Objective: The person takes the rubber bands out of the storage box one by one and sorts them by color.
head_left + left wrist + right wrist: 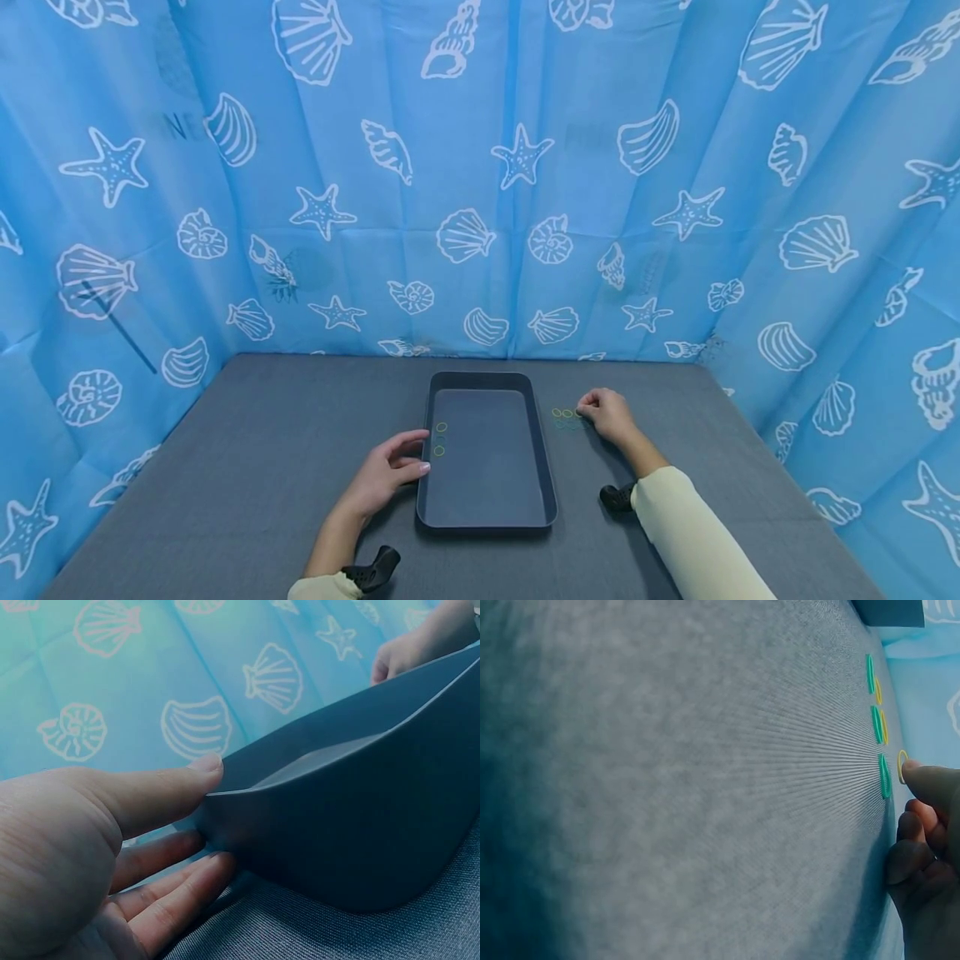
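Thumb and fingertips of my right hand (609, 414) pinch a thin yellow ring (903, 766) at the end of a row on the cloth. Two more yellow rings (562, 413) lie beside it, and green rings (877, 724) line up along the near side of that row. My left hand (386, 473) touches the left side of a dark rectangular baking tray (546, 475). In the left wrist view its thumb (204, 763) lies at the rim and the other fingers rest against the outer wall, loosely extended. Inside the tray, near its left wall, are yellow rings (439, 451) with a green one between them.
A grey cloth (300, 433) covers the table under the tray. Blue curtains (480, 167) printed with white shells and starfish hang behind and at both sides. Black cameras (617, 498) are strapped at both wrists, below pale yellow sleeves (693, 533).
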A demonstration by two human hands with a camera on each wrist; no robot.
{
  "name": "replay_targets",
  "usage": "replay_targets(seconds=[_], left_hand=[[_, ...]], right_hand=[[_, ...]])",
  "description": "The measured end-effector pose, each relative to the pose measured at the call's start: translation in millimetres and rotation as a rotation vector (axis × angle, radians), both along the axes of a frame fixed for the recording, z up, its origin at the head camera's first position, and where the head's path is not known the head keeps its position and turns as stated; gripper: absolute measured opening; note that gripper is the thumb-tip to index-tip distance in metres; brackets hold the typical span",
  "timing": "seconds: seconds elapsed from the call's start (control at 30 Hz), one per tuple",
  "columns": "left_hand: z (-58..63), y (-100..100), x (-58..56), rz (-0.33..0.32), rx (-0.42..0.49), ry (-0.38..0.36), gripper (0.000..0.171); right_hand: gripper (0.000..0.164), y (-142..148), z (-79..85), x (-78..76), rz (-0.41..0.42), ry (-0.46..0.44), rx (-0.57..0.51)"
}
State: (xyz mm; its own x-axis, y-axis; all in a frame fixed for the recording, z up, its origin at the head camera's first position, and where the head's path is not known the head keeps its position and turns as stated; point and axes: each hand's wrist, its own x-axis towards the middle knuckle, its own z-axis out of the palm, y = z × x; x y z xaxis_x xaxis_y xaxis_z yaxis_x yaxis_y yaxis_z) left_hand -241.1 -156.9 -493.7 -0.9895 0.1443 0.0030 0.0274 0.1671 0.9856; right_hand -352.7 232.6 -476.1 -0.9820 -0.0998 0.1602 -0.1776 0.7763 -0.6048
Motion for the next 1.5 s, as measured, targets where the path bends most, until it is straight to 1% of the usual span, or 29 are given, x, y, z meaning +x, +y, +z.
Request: replay_targets(seconds=[0.37, 0.73, 0.97, 1.2, 1.5], left_hand=[[0.2, 0, -0.5, -0.011, -0.004, 0.008, 0.049], [1.2, 1, 0.4, -0.004, -0.01, 0.007, 0.049], [1.5, 1, 0.8, 0.001, -0.009, 0.007, 0.049], [2.6, 2, 0.9, 0.002, -0.003, -0.01, 0.049], [-1.0, 1, 0.4, 0.001, -0.005, 0.014, 0.049]], right_hand=[[0.01, 1, -1.8, -3.6, -0.034, -0.03, 0.017], [0.008, 2, -3.2, -4.4, -0.054, -0.016, -0.003], [0.007, 1, -2.9, -2.0, -0.069, -0.005, -0.047], [0.01, -2, 1.0, 0.4, -0.058, -0.012, -0.106], [0.01, -7, 9.4, 2.0, -0.055, 0.023, -0.137]])
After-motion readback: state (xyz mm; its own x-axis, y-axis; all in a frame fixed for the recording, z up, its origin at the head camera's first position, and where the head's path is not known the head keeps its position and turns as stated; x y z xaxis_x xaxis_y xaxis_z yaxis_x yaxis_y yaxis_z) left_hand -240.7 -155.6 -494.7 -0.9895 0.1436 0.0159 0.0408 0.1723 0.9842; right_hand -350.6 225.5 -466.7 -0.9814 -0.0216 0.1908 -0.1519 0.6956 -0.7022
